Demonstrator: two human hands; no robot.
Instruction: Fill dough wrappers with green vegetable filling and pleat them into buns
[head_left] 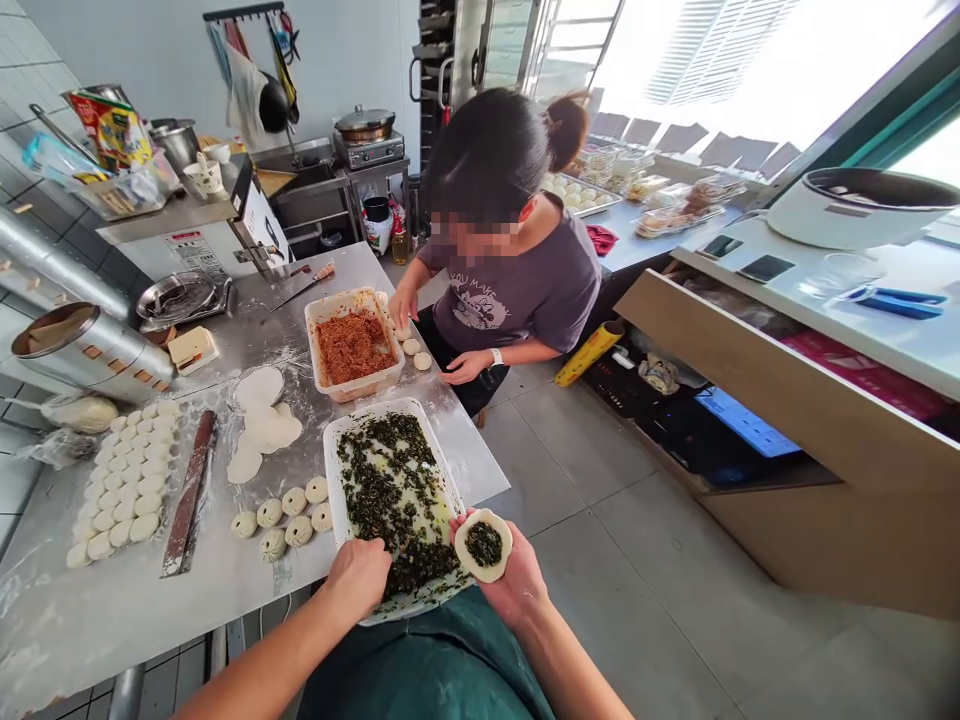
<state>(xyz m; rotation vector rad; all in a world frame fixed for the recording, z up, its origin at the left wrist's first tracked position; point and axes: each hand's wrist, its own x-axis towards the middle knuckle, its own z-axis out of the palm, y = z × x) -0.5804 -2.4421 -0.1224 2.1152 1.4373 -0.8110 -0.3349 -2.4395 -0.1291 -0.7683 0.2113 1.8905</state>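
Observation:
My right hand (517,585) cradles a round dough wrapper (501,573) with a dark green chopped filling (484,543) in its middle. My left hand (361,578) is closed at the near left rim of a white tub (337,500). What its fingers grip, if anything, is hidden. Inside the tub lies more chopped greens (382,490), spread thinly with the bottom showing through. To the left of it, several pleated buns (298,530) rest on the metal table. Flat dough wrappers (262,425) lie overlapping behind them.
Across the table corner a co-worker (510,250) handles small buns (411,346) beside a tub of reddish filling (352,345). Rows of dough pieces (124,480), a dark wooden strip (189,490) and a knife (307,283) are on the table. An open drawer (787,350) juts out at right.

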